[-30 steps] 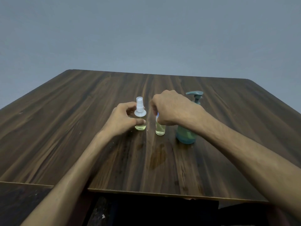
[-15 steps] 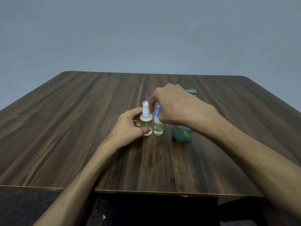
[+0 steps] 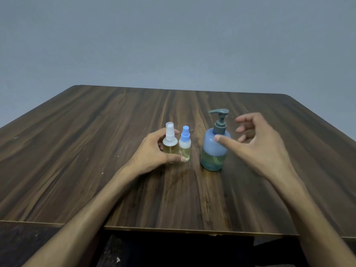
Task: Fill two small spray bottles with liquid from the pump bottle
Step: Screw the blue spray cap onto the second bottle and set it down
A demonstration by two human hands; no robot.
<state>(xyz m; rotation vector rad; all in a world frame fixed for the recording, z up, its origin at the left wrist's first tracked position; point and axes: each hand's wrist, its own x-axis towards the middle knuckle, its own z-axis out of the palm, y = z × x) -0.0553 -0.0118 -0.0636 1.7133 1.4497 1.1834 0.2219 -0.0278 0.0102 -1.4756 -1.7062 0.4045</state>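
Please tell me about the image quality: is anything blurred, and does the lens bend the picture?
Head view: the right hand shows motion blur at its fingers; the left hand, both spray bottles and the pump bottle look sharp. The light is dim and even, without glare. The wide-angle lens makes the table edges splay outward.

The right hand (image 3: 256, 143) is off the blue-capped spray bottle (image 3: 185, 144), whose top it covered half a second ago, and now hangs with fingers loosely spread at the 3 o'clock side of the pump bottle (image 3: 214, 145), thumb tip in front of it. The blue cap and the pump head, hidden before, show in full. The white-capped spray bottle (image 3: 170, 141) now stands just beside the blue-capped one, closer than a second ago.
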